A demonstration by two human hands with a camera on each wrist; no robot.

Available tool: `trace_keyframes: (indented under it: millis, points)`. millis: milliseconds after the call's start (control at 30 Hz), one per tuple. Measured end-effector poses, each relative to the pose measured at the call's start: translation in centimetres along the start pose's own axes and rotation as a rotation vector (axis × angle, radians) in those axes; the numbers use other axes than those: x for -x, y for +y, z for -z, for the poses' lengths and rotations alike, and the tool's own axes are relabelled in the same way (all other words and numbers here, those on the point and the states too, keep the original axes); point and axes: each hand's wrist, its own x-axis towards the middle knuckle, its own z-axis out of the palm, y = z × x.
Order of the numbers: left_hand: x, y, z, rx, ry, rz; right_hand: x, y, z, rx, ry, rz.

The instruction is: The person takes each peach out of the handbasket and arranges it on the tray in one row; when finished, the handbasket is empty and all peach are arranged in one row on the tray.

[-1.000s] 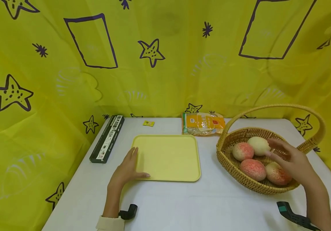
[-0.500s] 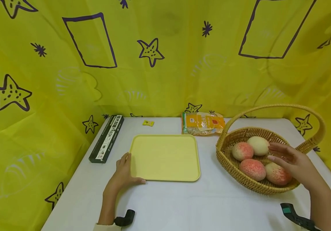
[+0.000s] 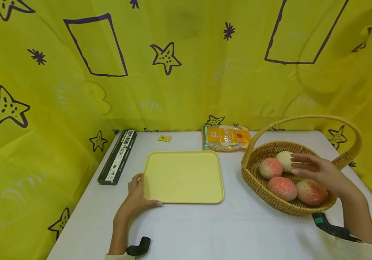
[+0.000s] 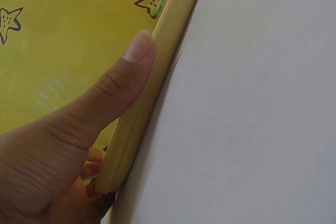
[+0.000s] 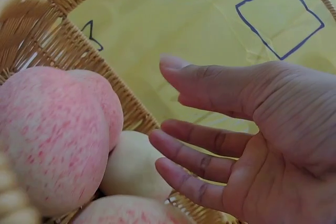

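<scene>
My left hand [image 3: 136, 198] holds the near left corner of a pale yellow tray [image 3: 184, 177], which lies flat on the table. In the left wrist view, the thumb [image 4: 113, 90] lies along the tray's near side, while the other fingers bend at the corner and are partly hidden. Over a wicker basket [image 3: 263, 193], my right hand [image 3: 327, 178] hovers with its fingers spread and nothing in them. Several peaches sit in the basket: a red one [image 3: 282, 188], two blushed ones and a pale one [image 5: 134, 166] behind the fingertips.
A long black pasta box [image 3: 117, 157] lies left of the tray. Behind the tray are a small yellow packet [image 3: 164, 138] and an orange bag of grain [image 3: 226, 138]. The basket's tall handle [image 3: 306, 117] arches up beside my right hand. A yellow patterned curtain [image 3: 189, 90] encloses the table.
My left hand has slid left off the tray's surface, its fingers now bending at the tray's left edge. The right hand stays above the peaches, shifting slightly. The head view has turned a little right.
</scene>
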Motion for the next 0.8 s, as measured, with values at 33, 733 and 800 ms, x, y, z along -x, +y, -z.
trace_keyframes:
  millis: [33,733,800]
  points:
    - [0.0,0.0,0.0,0.005,-0.002,0.001,-0.3,-0.1,0.1,-0.005,-0.016,-0.004]
    - [0.2,0.3,0.3,0.029,-0.021,0.035,-6.5,0.7,0.4,-0.203,-0.331,-0.07]
    - [0.2,0.3,0.3,0.03,-0.023,0.038,-6.8,1.0,0.2,-0.206,-0.355,-0.068]
